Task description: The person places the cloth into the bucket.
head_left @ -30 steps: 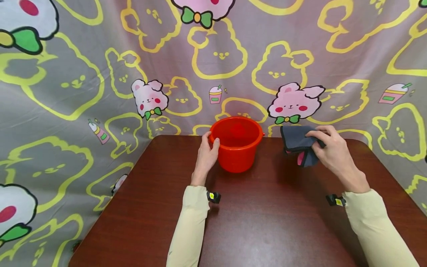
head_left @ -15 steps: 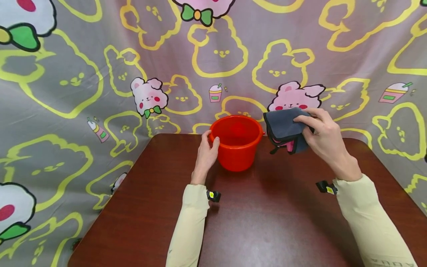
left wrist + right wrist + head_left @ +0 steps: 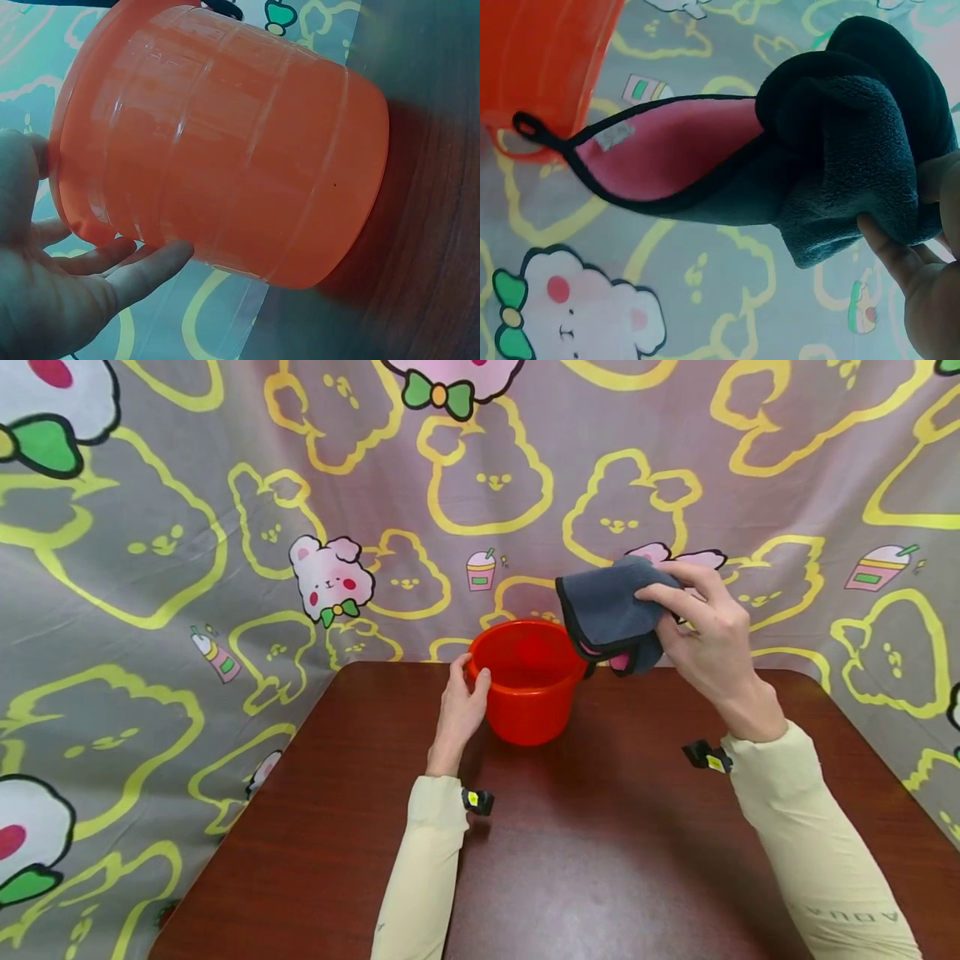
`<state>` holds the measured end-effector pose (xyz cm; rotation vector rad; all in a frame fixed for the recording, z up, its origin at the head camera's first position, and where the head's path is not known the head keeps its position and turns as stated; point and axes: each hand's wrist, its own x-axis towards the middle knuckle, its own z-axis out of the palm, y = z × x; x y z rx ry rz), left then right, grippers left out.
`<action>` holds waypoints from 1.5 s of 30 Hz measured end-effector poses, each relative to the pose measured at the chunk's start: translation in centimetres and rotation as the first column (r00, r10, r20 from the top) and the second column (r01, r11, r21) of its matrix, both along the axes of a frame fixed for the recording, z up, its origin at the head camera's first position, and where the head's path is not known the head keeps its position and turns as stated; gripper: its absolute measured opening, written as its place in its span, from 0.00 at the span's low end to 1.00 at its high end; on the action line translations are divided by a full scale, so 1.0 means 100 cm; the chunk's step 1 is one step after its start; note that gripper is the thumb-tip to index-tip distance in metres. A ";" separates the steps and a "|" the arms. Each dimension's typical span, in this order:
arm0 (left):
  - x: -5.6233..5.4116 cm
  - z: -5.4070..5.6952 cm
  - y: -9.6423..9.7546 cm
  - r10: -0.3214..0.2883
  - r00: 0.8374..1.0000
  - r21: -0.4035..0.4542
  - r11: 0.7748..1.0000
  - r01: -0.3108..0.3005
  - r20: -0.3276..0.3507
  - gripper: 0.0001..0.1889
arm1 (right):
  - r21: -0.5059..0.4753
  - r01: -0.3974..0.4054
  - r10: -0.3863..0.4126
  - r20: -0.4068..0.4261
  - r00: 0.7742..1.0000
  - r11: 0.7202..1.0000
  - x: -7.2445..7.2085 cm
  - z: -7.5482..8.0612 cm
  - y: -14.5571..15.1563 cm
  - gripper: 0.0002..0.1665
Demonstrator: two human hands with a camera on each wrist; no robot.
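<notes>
A red plastic bucket (image 3: 528,718) stands upright at the back of the table, its mouth facing up. My left hand (image 3: 459,710) grips its rim at the left side; in the left wrist view the fingers touch the bucket's outer wall (image 3: 247,150). Pinched in my right hand (image 3: 708,643) is a folded dark grey cloth (image 3: 611,602) with black edging and a pink reverse. It hangs in the air, overlapping the bucket's right rim in the head view. A black loop (image 3: 529,127) at the cloth's corner shows in front of the bucket in the right wrist view.
The dark brown wooden table (image 3: 600,827) has rounded back corners. A grey curtain (image 3: 337,435) printed with cartoon bears and rabbits surrounds it at the back and sides. Each sleeve carries a small black camera at the wrist.
My right hand has lifted the cloth from low over the table's right side and brought it left to the bucket's rim. The left hand and bucket have stayed in place.
</notes>
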<state>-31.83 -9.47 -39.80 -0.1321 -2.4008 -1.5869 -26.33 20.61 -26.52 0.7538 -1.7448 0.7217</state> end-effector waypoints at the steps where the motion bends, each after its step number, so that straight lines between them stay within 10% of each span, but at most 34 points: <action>1: 0.000 0.000 0.000 0.002 1.000 -0.001 1.000 -0.002 0.001 0.28 | -0.011 -0.007 0.007 -0.012 1.000 1.000 0.000 0.002 -0.002 0.16; 22: -0.001 -0.001 0.000 -0.003 1.000 0.010 1.000 0.003 0.012 0.28 | -0.193 -0.136 0.128 -0.052 0.990 0.972 -0.022 -0.008 -0.052 0.13; 32: 0.001 -0.001 0.000 -0.011 1.000 0.021 1.000 0.011 0.015 0.29 | -0.221 -0.066 0.098 0.139 0.985 0.973 -0.039 -0.046 -0.067 0.17; 45: 0.000 -0.001 0.001 0.012 1.000 0.020 1.000 -0.012 -0.001 0.28 | -0.045 -0.053 0.067 0.434 0.898 0.998 -0.040 -0.068 -0.048 0.16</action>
